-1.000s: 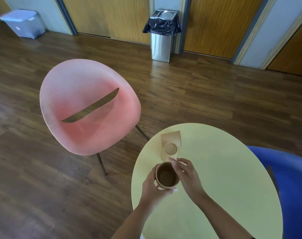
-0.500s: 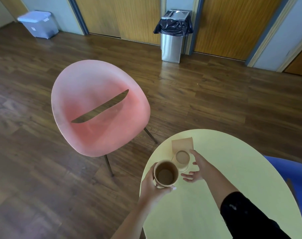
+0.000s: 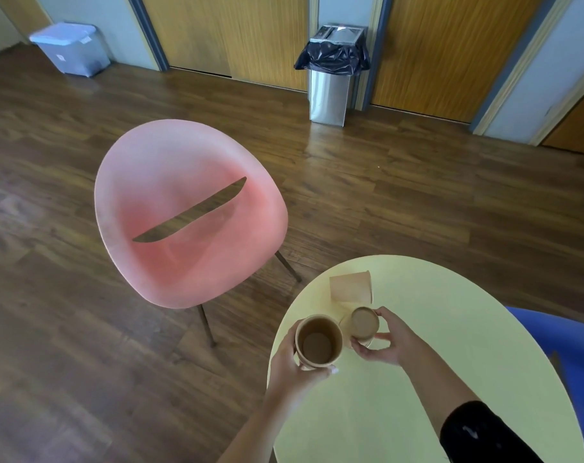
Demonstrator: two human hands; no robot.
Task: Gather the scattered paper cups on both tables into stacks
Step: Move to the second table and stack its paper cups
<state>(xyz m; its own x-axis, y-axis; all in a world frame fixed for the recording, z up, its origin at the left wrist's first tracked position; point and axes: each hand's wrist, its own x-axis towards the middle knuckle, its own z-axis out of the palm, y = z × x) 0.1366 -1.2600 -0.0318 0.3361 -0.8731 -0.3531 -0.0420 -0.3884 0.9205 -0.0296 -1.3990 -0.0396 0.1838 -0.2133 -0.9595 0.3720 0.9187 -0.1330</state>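
Note:
My left hand (image 3: 292, 365) grips an upright brown paper cup (image 3: 318, 342) at the near left edge of the round yellow table (image 3: 450, 329); its mouth faces me. Just right of it stands an upside-down brown cup (image 3: 364, 324), and my right hand (image 3: 389, 342) holds it with fingers curled round its sides. A third brown cup (image 3: 350, 287) lies on its side on the table just beyond them, untouched.
A pink shell chair (image 3: 190, 212) stands left of the table on the wooden floor. A blue chair (image 3: 564, 345) is at the table's right. A steel bin with a black bag (image 3: 332, 71) and a pale lidded box (image 3: 71, 48) are by the far wall.
My right hand has gone from the upright cup to the upside-down cup and closed its fingers round it. The left hand keeps holding the upright cup.

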